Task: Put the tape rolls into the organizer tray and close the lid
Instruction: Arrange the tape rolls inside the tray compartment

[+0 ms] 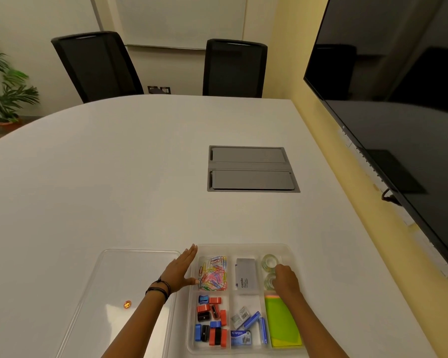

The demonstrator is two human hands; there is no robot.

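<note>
A clear organizer tray (243,247) sits on the white table near me. Its far right compartment holds two clear tape rolls, one (270,261) at the back and one (269,281) in front of it. My right hand (286,280) rests over the nearer roll with its fingers curled; whether it grips the roll is hidden. My left hand (180,270) lies flat and open against the tray's left wall. The clear lid (130,277) lies flat on the table left of the tray, under my left forearm.
Other tray compartments hold coloured paper clips (214,272), a grey box (246,276), sharpeners and erasers (210,320), staple boxes (247,325) and green sticky notes (282,321). A grey cable hatch (251,168) is set in the table. A large screen (388,104) hangs on the right wall.
</note>
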